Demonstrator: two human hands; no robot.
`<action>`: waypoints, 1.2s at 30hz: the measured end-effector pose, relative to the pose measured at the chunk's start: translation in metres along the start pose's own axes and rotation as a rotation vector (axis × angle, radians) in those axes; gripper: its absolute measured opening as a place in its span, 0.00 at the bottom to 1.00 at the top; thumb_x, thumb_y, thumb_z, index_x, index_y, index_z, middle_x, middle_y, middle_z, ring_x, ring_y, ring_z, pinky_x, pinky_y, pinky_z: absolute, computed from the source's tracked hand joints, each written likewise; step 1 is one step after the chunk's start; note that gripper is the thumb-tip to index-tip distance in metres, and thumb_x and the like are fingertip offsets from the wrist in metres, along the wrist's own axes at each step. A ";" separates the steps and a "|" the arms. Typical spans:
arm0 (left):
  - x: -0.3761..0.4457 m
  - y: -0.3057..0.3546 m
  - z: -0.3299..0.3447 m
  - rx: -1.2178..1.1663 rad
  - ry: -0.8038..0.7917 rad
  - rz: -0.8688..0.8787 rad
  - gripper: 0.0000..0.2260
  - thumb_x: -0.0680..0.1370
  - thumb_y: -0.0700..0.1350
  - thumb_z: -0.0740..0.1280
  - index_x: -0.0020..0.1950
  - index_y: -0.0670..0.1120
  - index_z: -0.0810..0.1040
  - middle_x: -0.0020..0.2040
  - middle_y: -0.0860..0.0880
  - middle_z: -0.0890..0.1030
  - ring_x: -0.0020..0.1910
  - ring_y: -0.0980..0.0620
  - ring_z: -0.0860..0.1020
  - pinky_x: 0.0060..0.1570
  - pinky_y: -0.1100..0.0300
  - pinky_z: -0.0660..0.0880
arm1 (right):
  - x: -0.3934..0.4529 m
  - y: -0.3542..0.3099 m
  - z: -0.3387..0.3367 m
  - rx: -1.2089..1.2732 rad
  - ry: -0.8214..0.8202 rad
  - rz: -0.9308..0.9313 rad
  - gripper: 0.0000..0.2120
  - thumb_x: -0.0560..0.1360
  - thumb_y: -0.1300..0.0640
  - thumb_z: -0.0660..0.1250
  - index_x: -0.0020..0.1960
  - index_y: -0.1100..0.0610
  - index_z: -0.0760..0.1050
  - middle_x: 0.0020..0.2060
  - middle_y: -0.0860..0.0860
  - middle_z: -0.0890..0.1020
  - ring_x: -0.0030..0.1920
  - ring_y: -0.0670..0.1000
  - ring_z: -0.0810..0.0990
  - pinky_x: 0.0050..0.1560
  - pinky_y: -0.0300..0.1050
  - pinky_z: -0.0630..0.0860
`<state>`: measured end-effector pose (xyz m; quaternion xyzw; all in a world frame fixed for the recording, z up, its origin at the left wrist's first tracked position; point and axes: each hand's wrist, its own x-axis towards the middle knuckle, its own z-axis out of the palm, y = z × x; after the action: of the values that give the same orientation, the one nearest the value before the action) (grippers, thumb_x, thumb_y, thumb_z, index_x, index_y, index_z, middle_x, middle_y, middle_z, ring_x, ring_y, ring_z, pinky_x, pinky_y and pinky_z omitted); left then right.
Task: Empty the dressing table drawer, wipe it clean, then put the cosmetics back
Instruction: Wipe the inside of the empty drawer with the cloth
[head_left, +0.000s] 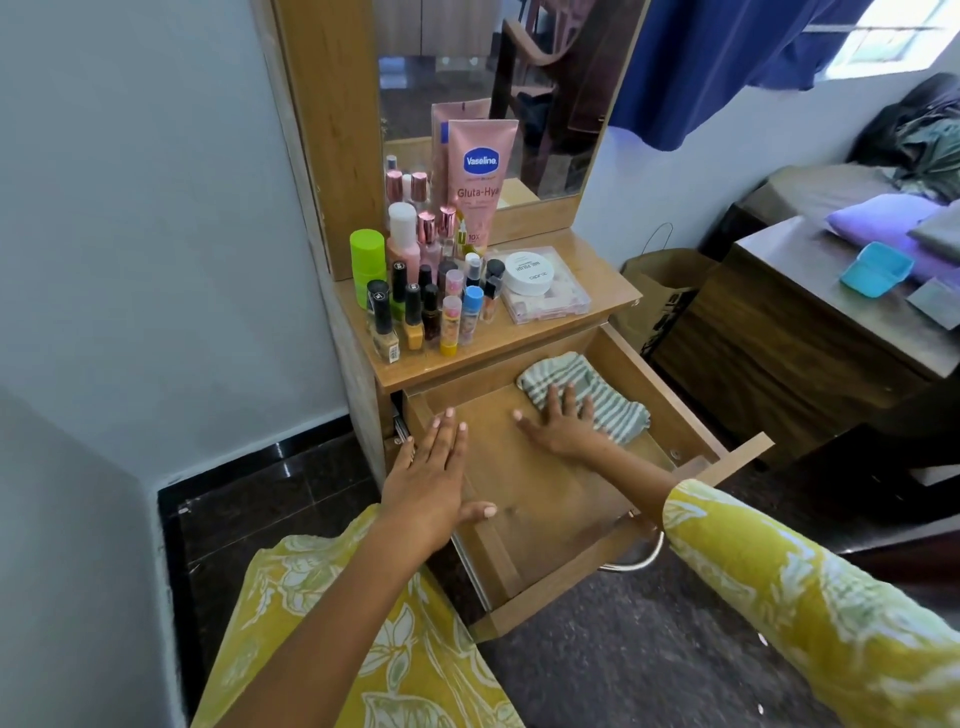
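Striped cloth (584, 396) under flat right hand (563, 426) | left hand (431, 470) spread on drawer (540, 519) edge

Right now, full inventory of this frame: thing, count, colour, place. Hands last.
drawer: 1, wood, pulled open, holds only the cloth
cloth: 1, green and white striped, far right corner of the drawer
Vaseline tube: 1, pink, upright against the mirror
small bottles: many, mixed colours, clustered on the left of the tabletop; exact count unclear
green container: 1, lime, left edge of that cluster
clear case: 1, transparent, right side of the tabletop
white jar: 1, on the clear case
paper bag: 1, brown, floor right of the table
left hand: open, flat over the drawer's left wall
right hand: open, flat, pressing the cloth
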<state>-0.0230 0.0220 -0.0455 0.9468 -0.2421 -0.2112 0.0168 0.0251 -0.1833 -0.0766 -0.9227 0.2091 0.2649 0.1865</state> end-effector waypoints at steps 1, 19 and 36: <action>0.000 0.000 0.000 -0.001 0.000 0.001 0.42 0.76 0.66 0.53 0.75 0.44 0.31 0.73 0.45 0.28 0.73 0.49 0.32 0.73 0.50 0.38 | 0.002 0.001 -0.005 0.001 0.051 -0.014 0.40 0.75 0.30 0.47 0.77 0.50 0.38 0.77 0.53 0.38 0.76 0.61 0.37 0.73 0.64 0.42; 0.000 0.000 0.003 0.017 0.018 -0.005 0.42 0.76 0.66 0.52 0.75 0.45 0.32 0.73 0.46 0.28 0.73 0.50 0.32 0.72 0.49 0.37 | 0.006 0.031 -0.006 -0.262 0.108 0.126 0.58 0.63 0.20 0.48 0.76 0.58 0.33 0.75 0.64 0.39 0.75 0.66 0.42 0.73 0.63 0.41; -0.001 -0.001 0.004 0.005 0.044 0.002 0.42 0.76 0.66 0.52 0.75 0.45 0.32 0.74 0.45 0.29 0.73 0.49 0.32 0.71 0.47 0.35 | -0.048 -0.014 0.041 -0.153 -0.106 0.147 0.51 0.68 0.23 0.49 0.75 0.52 0.29 0.74 0.68 0.41 0.74 0.71 0.45 0.73 0.67 0.48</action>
<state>-0.0246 0.0237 -0.0491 0.9511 -0.2429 -0.1896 0.0201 -0.0219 -0.1398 -0.0785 -0.9010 0.2454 0.3416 0.1065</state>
